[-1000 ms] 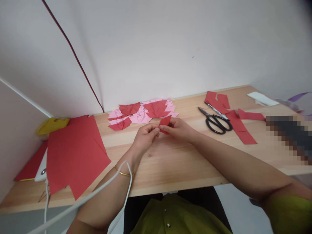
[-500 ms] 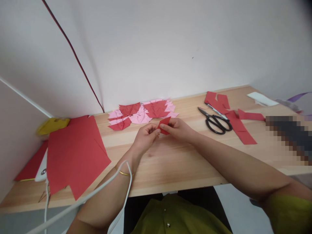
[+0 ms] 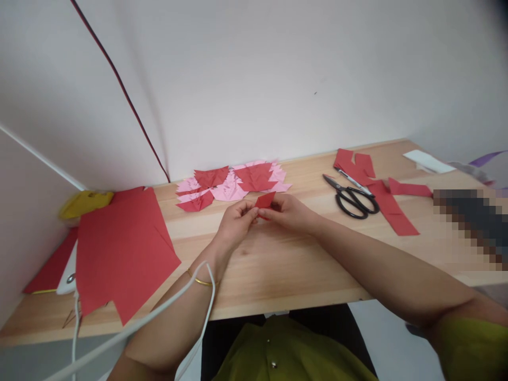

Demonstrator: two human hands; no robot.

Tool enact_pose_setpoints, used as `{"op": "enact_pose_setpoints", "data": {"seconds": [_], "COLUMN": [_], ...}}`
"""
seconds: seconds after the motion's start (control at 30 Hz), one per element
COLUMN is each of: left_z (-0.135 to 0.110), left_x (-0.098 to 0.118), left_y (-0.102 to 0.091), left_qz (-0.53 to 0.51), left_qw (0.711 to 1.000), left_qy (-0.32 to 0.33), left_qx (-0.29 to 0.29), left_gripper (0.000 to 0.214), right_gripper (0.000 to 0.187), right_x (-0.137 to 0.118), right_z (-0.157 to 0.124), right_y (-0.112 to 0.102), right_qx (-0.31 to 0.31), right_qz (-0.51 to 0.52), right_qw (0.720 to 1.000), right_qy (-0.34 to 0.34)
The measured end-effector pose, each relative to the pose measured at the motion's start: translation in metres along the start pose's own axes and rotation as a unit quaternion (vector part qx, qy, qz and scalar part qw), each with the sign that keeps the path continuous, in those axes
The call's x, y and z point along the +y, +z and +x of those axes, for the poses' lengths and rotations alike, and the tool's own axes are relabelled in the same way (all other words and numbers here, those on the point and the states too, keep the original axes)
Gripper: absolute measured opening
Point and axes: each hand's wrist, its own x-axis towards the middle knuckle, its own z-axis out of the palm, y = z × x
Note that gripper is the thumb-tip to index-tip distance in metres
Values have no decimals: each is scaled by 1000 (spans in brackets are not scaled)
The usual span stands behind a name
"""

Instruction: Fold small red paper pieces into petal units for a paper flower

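Both my hands meet over the middle of the wooden table (image 3: 278, 270), pinching a small folded red paper piece (image 3: 265, 200). My left hand (image 3: 236, 222) grips its left end with fingertips pressed together; a gold bangle sits on that wrist. My right hand (image 3: 291, 211) holds its right side, fingers curled round it. Just behind the hands lies a cluster of folded red and pink paper pieces (image 3: 234, 185) near the wall.
Large red paper sheets (image 3: 123, 248) cover the table's left end, beside a yellow object (image 3: 85, 203). Black scissors (image 3: 351, 198) and red paper strips (image 3: 391, 203) lie to the right, with a pen beside them. A white cable (image 3: 130, 328) crosses my left arm.
The small red piece has turned flatter and lower between my fingertips. My hands have stayed in the same place.
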Motion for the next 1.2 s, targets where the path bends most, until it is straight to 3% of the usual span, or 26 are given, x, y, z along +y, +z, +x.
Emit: {"op": "enact_pose_setpoints", "data": {"seconds": [0.27,0.43,0.5,0.57,0.7,0.83,0.93,1.0,1.07,1.13,1.2], "left_z": [-4,-3,-3,-3,-3,-2,-3,-4,-6,-7,-8], "left_x": [5,0,-1,0,3,4,6,9,12,14,15], "left_y": [3,1,1,2,3,0,-3,-4,-5,-5,-5], "left_qz": [-159,18,81,81,-26,-137,-194,-218,-234,-240,-238], "left_qw": [983,1000,996,996,1000,986,972,962,953,945,940], "left_qy": [-85,-4,28,31,-14,-81,-106,-124,-146,-168,-185], "left_qx": [-43,24,27,16,-3,-43,-84,-107,-129,-148,-160], "left_gripper": [23,18,15,14,18,23,25,25,23,21,19], "right_gripper": [29,30,32,34,35,40,44,35,30,35,31], "right_x": [-12,-4,-3,-5,-8,-5,-1,0,0,-1,-3], "right_z": [0,1,1,0,-1,1,3,3,2,0,-2], "right_y": [-5,-2,-2,-3,-5,-6,-6,-7,-8,-10,-10], "right_qx": [-95,-39,-48,-56,-55,-63,-7,13,-38,-103,-123], "right_qz": [80,8,-20,-32,2,113,224,263,274,270,256], "right_qw": [991,999,999,998,998,992,973,963,961,957,959], "right_qy": [-45,-10,-12,-22,-27,14,61,55,27,2,-14]}}
